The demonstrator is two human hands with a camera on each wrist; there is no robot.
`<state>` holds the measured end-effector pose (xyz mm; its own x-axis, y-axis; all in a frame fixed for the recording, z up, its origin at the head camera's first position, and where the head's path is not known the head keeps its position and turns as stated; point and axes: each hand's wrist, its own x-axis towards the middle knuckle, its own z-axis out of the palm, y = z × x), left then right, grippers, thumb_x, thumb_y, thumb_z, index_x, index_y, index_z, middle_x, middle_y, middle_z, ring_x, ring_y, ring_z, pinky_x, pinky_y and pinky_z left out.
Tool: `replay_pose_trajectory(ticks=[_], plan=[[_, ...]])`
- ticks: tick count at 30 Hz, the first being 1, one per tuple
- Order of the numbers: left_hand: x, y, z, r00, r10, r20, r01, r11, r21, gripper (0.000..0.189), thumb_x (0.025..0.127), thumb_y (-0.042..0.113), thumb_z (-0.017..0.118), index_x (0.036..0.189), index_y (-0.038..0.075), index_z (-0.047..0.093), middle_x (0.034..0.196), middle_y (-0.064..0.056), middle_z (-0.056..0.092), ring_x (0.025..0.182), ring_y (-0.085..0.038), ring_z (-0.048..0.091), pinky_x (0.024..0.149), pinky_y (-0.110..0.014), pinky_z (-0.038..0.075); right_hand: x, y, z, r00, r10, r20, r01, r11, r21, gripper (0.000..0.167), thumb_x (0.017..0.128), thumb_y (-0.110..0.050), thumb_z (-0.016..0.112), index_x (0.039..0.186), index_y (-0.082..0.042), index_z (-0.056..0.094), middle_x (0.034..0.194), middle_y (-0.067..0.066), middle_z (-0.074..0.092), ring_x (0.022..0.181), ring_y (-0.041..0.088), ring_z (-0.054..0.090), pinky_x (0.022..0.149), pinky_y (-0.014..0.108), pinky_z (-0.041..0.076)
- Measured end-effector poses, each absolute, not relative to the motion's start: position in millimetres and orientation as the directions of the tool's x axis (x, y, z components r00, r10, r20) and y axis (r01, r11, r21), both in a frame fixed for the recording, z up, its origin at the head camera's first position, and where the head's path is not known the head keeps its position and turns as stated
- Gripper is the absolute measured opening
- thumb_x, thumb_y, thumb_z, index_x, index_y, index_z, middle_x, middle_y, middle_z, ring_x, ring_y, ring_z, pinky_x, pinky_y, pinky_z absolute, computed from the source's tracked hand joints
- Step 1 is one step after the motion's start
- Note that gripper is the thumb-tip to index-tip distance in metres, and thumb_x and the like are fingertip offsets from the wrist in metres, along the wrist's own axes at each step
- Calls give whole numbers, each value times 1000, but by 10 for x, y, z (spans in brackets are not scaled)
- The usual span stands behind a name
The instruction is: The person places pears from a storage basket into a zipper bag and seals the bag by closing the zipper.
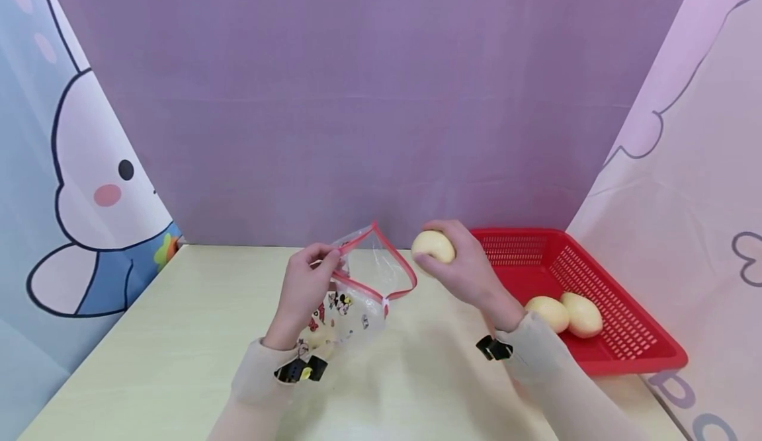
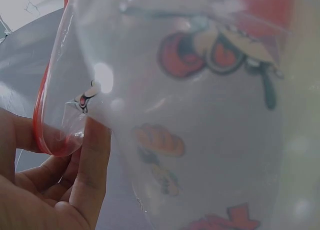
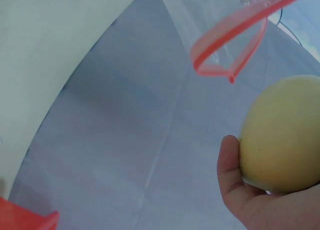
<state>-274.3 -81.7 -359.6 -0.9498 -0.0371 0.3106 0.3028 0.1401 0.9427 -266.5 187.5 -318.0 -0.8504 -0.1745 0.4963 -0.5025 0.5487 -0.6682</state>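
Note:
My left hand (image 1: 303, 289) pinches the rim of a clear zip bag (image 1: 351, 319) between thumb and fingers. The bag has a red zip edge, a white slider and cartoon prints, and its mouth gapes toward the right. Close up in the left wrist view, the printed plastic (image 2: 200, 115) covers most of the picture. Just right of the bag's mouth, my right hand (image 1: 467, 269) grips a smooth, pale yellow potato (image 1: 434, 246). Seen from the right wrist, the potato (image 3: 282, 135) is apart from the red zip edge (image 3: 235, 37), with fingers curled round its underside.
A red plastic basket (image 1: 631, 315) with slotted walls stands on the right of the pale wooden table (image 1: 149, 348). Two more potatoes (image 1: 565, 315) lie in it, side by side. A purple cloth (image 1: 357, 97) hangs behind the table, with printed sheets at both sides.

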Motion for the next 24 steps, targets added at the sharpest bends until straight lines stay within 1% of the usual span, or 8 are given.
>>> replay_pose_trajectory(ticks=[5, 12, 19, 24], plan=[[-2743, -816, -3589, -950, -32, 310, 303, 139, 943, 19, 105, 14, 58, 112, 0, 69, 97, -18, 67, 78, -21, 69, 63, -29, 62, -2684, 1783, -3223, -834, -189, 519, -531, 531, -660, 42, 84, -20, 78, 123, -14, 65, 113, 4, 60, 94, 23, 58, 69, 39, 55], [-2728, -810, -3580, -954, -38, 298, 290, 143, 946, 19, 105, 13, 57, 112, 0, 68, 98, -18, 67, 78, -22, 68, 62, -29, 62, -2692, 1671, -3261, -815, -243, 526, -569, 504, -650, 42, 86, -22, 78, 126, -18, 65, 118, 2, 60, 97, 21, 58, 69, 38, 56], [-2725, -818, -3592, -955, -38, 295, 286, 150, 946, 19, 105, 14, 58, 112, 1, 69, 97, -17, 67, 78, -22, 68, 62, -29, 62, -2683, 1550, -3269, -812, -322, 487, -584, 470, -662, 45, 87, -25, 78, 130, -18, 65, 122, -1, 59, 101, 21, 58, 71, 39, 58], [-2725, -808, -3591, -954, -34, 297, 290, 146, 946, 19, 105, 14, 58, 112, 0, 69, 97, -18, 67, 78, -22, 68, 63, -29, 62, -2689, 1474, -3278, -816, -339, 468, -577, 472, -666, 44, 86, -25, 79, 129, -21, 67, 122, -3, 59, 101, 20, 57, 71, 38, 59]])
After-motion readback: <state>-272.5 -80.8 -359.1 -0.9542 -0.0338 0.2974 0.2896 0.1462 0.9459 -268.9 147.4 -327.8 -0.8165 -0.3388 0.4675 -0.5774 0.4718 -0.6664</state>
